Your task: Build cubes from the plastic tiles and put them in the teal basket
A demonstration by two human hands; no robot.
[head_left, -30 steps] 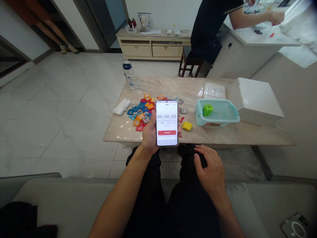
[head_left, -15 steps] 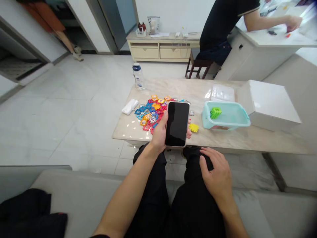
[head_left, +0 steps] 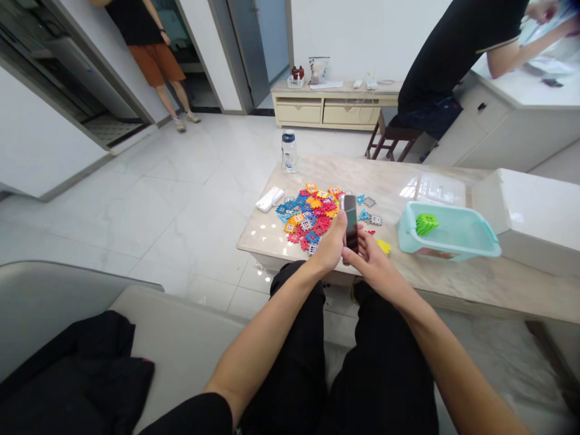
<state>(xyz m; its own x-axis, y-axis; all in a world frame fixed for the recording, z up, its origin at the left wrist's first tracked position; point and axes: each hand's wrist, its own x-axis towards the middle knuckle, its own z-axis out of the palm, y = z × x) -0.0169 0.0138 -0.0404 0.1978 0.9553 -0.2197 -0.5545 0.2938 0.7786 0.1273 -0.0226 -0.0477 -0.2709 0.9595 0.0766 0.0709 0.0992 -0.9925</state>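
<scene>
A smartphone (head_left: pixel 351 220) with a dark screen is held upright above the table's front edge, turned partly edge-on to me. My left hand (head_left: pixel 330 244) wraps its left side, thumb along the edge. At its lower right, my right hand (head_left: pixel 372 260) grips it too, the thumb at the bottom and the fingers on the right side. Behind the phone lies a heap of colourful interlocking plastic pieces (head_left: pixel 322 225), red, blue, orange, yellow and grey. Some of the heap is hidden by the phone and my left hand. A yellow piece (head_left: pixel 384 246) lies just beyond my right hand.
On the marble-patterned table (head_left: pixel 258 232) are a water bottle (head_left: pixel 289 154), a white packet (head_left: pixel 269 199), a turquoise bin (head_left: pixel 448 251) with a green block (head_left: pixel 426 224) inside, and a white box (head_left: pixel 539 205). One person (head_left: pixel 156 60) stands back left; another (head_left: pixel 446 54) sits back right.
My right hand has left my knee and taken hold of the phone. The phone has turned from facing me to partly edge-on. The view has shifted left, showing more of the standing person.
</scene>
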